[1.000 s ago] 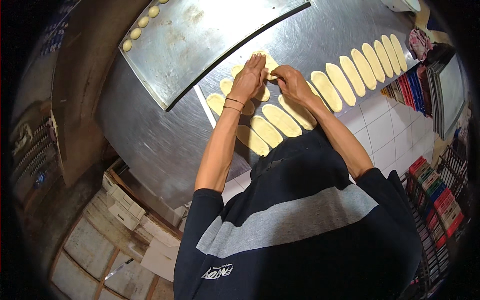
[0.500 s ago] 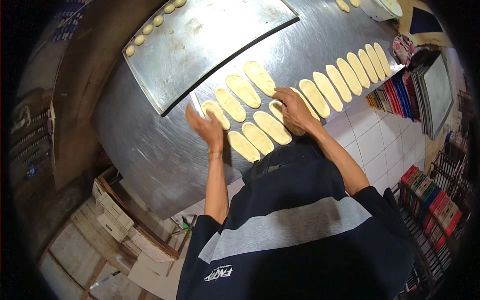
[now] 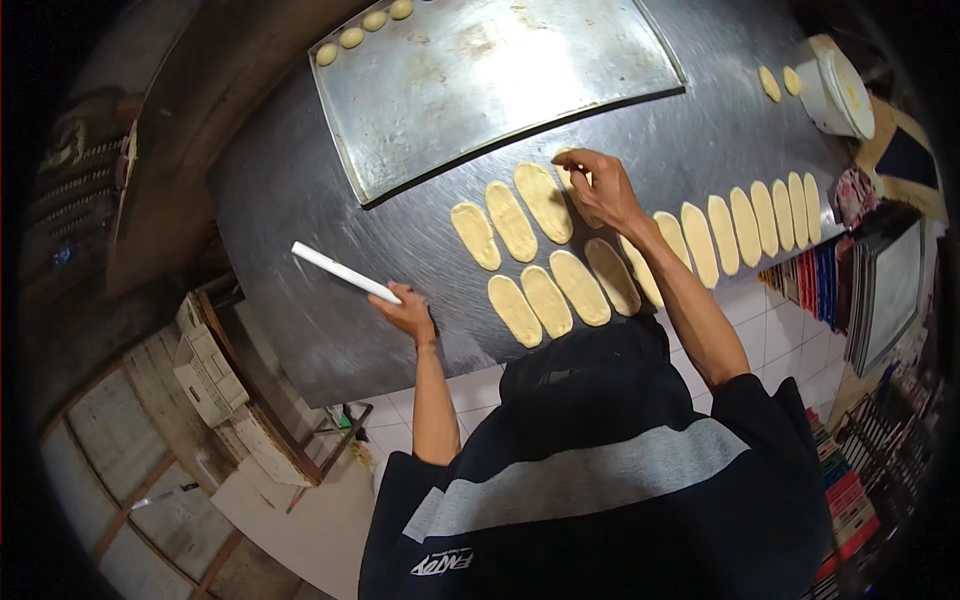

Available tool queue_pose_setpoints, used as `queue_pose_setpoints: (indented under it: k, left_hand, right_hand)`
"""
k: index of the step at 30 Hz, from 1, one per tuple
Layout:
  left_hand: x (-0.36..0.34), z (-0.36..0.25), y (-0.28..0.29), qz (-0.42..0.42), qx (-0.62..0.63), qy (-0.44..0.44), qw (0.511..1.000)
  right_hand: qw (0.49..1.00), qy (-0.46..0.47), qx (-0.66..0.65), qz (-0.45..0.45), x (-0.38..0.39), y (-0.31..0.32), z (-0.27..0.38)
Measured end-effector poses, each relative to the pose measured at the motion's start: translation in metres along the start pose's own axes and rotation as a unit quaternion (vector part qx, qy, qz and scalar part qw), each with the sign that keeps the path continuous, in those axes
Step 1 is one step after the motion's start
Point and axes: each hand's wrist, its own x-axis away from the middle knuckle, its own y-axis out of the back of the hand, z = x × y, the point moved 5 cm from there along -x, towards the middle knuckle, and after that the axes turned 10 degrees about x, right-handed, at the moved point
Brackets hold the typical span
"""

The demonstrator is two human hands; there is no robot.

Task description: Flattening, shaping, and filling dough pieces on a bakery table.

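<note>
My left hand [image 3: 408,314] is closed around one end of a slim white rod [image 3: 335,268], which lies slantwise over the bare left part of the steel table [image 3: 270,330]. At the right end of the farther short row, my right hand [image 3: 603,190] bends over a flat dough oval [image 3: 590,212]. Its fingers pinch at that oval's far end, and the hand covers much of the piece. Left of it lie more dough ovals [image 3: 543,202]. A nearer row of ovals [image 3: 579,288] runs beside my body, and my right forearm hides some of it.
A large metal tray [image 3: 480,90] with several dough balls [image 3: 351,38] stands at the back. A long line of dough ovals [image 3: 745,227] stretches right along the table edge. Beyond are two small dough pieces [image 3: 769,84], a white bucket [image 3: 845,95] and stacked trays [image 3: 890,295].
My left hand has moved left, away from the dough, and now grips the white rod. My right hand has gone from the nearer row to an oval farther off. The view has shifted.
</note>
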Motion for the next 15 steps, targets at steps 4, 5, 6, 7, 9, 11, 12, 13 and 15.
queue_pose_setpoints:
  k: [4, 5, 6, 7, 9, 11, 12, 13, 15]
  left_hand:
    - [-0.024, -0.003, -0.036, -0.166, -0.171, -0.091, 0.967]
    - [-0.024, 0.003, -0.036, -0.206, -0.122, -0.049, 0.97]
    - [-0.022, 0.008, -0.037, -0.242, -0.068, -0.008, 0.968]
    - [-0.021, 0.006, -0.039, -0.242, -0.095, -0.004, 0.966]
    - [-0.019, 0.003, -0.04, -0.23, -0.089, -0.005, 0.969]
    - [-0.018, -0.001, -0.039, -0.23, -0.08, -0.013, 0.97]
    - [-0.018, -0.004, -0.039, -0.227, -0.084, -0.038, 0.969]
    - [-0.019, -0.005, -0.04, -0.213, -0.077, -0.051, 0.973]
    - [-0.019, 0.001, -0.038, -0.232, -0.075, -0.014, 0.97]
  right_hand:
    - [0.998, 0.053, -0.031, -0.003, -0.072, -0.008, -0.007]
    - [0.999, 0.03, -0.02, -0.006, -0.098, -0.009, -0.02]
    - [0.999, 0.032, -0.018, -0.019, -0.128, -0.008, -0.032]
    - [0.997, -0.036, -0.065, -0.013, -0.16, -0.005, -0.054]
    - [0.97, -0.135, -0.194, -0.061, -0.223, 0.005, -0.096]
    - [0.907, -0.229, -0.332, -0.118, -0.299, 0.014, -0.128]
    - [0.867, -0.291, -0.386, -0.119, -0.324, 0.014, -0.142]
    - [0.803, -0.29, -0.521, 0.001, -0.339, 0.026, -0.147]
    - [0.815, -0.292, -0.501, -0.02, -0.386, 0.037, -0.15]
